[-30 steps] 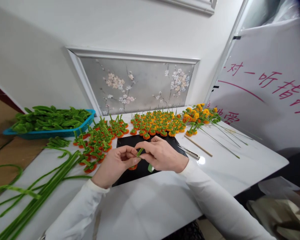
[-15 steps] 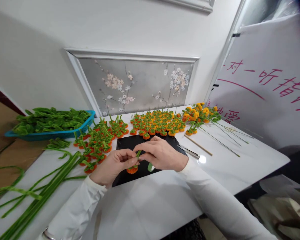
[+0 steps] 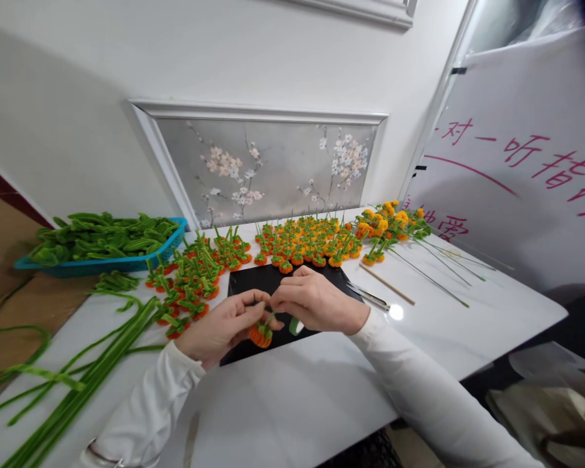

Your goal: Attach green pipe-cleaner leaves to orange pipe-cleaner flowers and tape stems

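Note:
A fuzzy orange flower head [image 3: 260, 335] with a green base and short stem hangs tilted from my left hand [image 3: 224, 325], whose fingers are closed on its stem. My right hand [image 3: 316, 300] is pinched shut at the upper end of that stem, fingertips touching the left ones; what lies between them is hidden. Just below the right palm shows a roll of green tape [image 3: 296, 326]; whether it hangs or rests on the black mat [image 3: 244, 281] I cannot tell. Scissors [image 3: 369, 296] lie at the mat's right edge.
Orange flower heads [image 3: 190, 292] and yellow-orange ones [image 3: 307, 240] stand beyond the mat. A blue basket [image 3: 102, 263] of green leaves sits back left, long green pipe cleaners [image 3: 92, 377] in front. A thin stick [image 3: 387, 284] and stemmed yellow flowers [image 3: 385, 221] lie right, before the wall.
The flower head has tipped, so its orange side faces me more. My right fingers have drawn into a tighter pinch at the stem's upper end.

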`<state>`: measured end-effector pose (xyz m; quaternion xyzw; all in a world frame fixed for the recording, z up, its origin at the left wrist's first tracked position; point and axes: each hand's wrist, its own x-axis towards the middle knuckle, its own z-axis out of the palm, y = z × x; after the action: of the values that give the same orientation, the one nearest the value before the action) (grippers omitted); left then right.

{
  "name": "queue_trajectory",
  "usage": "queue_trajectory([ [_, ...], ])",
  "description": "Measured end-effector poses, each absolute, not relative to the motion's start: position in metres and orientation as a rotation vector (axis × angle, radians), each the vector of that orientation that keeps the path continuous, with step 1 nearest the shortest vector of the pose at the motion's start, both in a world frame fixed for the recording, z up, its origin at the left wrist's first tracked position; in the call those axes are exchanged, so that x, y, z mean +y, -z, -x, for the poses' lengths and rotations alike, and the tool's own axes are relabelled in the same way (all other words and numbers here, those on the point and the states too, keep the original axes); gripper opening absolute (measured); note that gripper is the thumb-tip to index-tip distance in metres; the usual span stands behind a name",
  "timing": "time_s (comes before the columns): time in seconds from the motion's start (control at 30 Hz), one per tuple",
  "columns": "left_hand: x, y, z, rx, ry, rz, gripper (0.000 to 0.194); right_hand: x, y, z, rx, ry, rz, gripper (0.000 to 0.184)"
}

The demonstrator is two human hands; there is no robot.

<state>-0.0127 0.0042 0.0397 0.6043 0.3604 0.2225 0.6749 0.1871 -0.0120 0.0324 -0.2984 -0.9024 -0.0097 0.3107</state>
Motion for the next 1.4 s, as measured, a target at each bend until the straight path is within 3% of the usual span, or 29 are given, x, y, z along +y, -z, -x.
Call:
queue_trajectory([
  [0.33,-0.007,-0.043,-0.002,1.089,-0.78,-1.854,0.013,-0.008,-0.024,-0.181,-2.392,0.195,0.869,0.012],
  [0.53,-0.006,-0.039,-0.001,1.077,-0.97,-1.575,0.027,-0.011,-0.029,-0.183,-2.153,-0.15,0.997,0.028],
  [0.67,-0.009,-0.04,-0.004,1.02,-0.997,-1.506,0.03,-0.009,-0.031,-0.187,-2.17,-0.328,0.938,0.015],
  [0.77,-0.008,-0.04,-0.004,0.992,-0.957,-1.488,0.03,-0.008,-0.03,-0.189,-2.218,-0.244,0.846,0.007],
  [1.1,-0.003,-0.043,0.008,0.86,-0.663,-1.329,0.027,-0.008,-0.027,-0.187,-2.315,0.273,0.804,0.025],
  [1.4,-0.008,-0.053,0.006,0.98,-0.778,-1.765,0.016,-0.009,-0.027,-0.182,-2.341,0.334,0.856,0.027],
])
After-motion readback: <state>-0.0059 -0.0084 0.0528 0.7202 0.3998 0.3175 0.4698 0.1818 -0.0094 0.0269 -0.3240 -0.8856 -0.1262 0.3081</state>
